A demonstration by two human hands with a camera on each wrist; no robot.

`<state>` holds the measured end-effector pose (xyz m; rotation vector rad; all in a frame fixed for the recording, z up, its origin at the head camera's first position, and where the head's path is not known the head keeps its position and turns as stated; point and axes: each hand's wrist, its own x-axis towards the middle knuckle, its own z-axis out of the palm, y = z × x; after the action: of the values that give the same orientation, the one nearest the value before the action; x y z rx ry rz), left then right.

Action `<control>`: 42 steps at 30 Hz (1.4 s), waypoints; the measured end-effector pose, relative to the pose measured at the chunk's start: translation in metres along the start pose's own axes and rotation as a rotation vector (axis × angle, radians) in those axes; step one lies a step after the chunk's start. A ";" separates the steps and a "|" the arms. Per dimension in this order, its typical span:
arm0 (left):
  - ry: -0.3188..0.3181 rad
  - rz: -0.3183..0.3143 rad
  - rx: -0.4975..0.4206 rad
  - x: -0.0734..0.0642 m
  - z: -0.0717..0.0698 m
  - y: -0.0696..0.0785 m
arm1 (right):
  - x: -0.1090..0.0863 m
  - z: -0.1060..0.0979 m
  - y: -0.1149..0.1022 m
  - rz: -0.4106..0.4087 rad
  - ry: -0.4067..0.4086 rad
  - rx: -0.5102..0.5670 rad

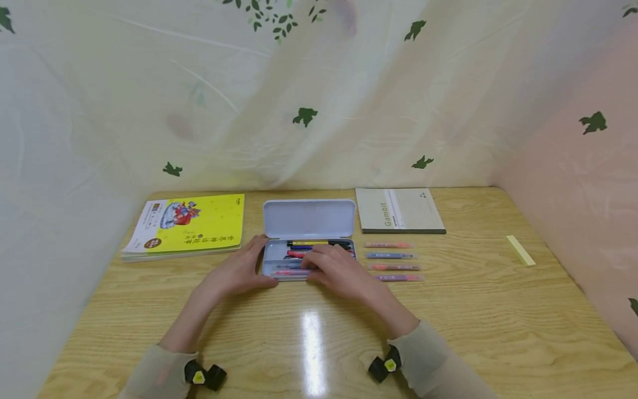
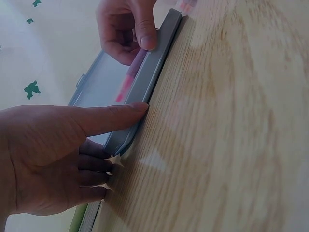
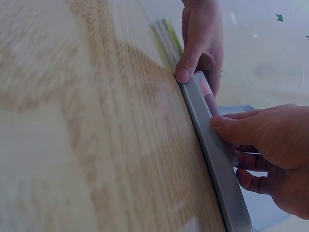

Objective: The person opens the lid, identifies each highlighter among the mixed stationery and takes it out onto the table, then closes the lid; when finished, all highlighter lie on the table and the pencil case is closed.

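Note:
A pale metal pencil case (image 1: pixel 309 219) lies on the table with its lid raised at the back. My left hand (image 1: pixel 239 269) spans its left end and steadies it, thumb against the front edge and the other fingers around the far side. Over the front compartment, my right hand (image 1: pixel 344 271) pinches a pink-and-purple marker (image 2: pixel 128 84) by its purple part. That marker lies along the front wall (image 3: pixel 207 121), with the right thumb close at the rim. Several pens (image 1: pixel 299 247), one of them yellow and black, fill the rear compartment, partly covered by the right hand.
Several clear-barrelled markers (image 1: pixel 391 255) lie in a column right of the case. A grey notebook (image 1: pixel 406 210) is behind them, and yellow-covered books (image 1: pixel 209 221) are stacked at left. A pale yellow strip (image 1: pixel 520 250) lies far right. A printed cloth (image 1: pixel 349 138) hangs behind the table.

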<state>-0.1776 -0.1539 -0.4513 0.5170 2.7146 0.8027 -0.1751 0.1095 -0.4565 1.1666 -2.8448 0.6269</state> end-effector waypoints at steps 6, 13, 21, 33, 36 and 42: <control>0.001 -0.009 0.009 0.000 0.000 0.000 | -0.002 -0.004 0.002 -0.009 0.027 0.024; -0.004 -0.013 -0.007 0.002 0.001 -0.001 | -0.022 -0.021 0.019 0.019 0.078 0.028; -0.009 -0.005 -0.011 0.003 0.005 -0.001 | -0.072 -0.038 0.057 0.100 0.080 0.125; -0.007 -0.025 -0.007 0.002 0.002 0.001 | -0.125 -0.063 0.093 0.185 0.062 0.120; -0.010 -0.033 -0.002 0.002 0.002 0.002 | -0.131 -0.067 0.096 0.184 0.032 0.115; -0.011 -0.046 0.013 0.001 0.001 0.003 | -0.136 -0.070 0.100 0.146 0.019 0.100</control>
<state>-0.1777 -0.1508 -0.4511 0.4592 2.7134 0.7686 -0.1539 0.2910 -0.4483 0.9639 -2.9334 0.7909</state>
